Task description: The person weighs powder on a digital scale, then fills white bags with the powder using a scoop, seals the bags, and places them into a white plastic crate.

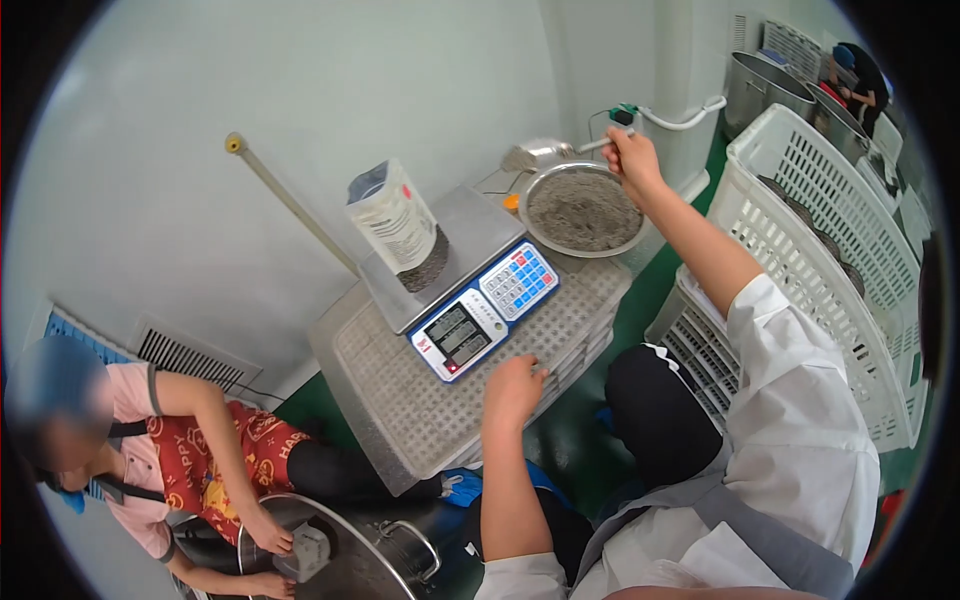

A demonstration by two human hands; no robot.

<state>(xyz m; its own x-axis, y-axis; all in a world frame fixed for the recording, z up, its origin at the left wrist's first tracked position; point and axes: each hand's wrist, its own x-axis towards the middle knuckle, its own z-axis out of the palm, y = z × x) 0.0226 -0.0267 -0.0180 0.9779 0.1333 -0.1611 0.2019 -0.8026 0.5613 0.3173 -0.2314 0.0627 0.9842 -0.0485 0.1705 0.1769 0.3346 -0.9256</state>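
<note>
My right hand point(632, 160) is wrapped round the handle of a metal scoop point(543, 152). The scoop's head is over the back left rim of a steel bowl point(637, 240), with some grey material in it. Loose grey, powdery material point(585, 208) fills much of the bowl. My left hand point(514, 388), fingers curled and no object visible in them, is in front of a digital scale point(485, 310). On the scale's metal plate stands an open-topped pouch point(398, 222) with printed text; dark granules show through its lower part.
The scale stands on stacked grey plastic crates point(390, 385). White perforated baskets point(815, 230) are at right. At lower left, a co-worker point(215, 430) holds a container over a large steel pot point(350, 530). Another person point(862, 85) bends near pots at the back right.
</note>
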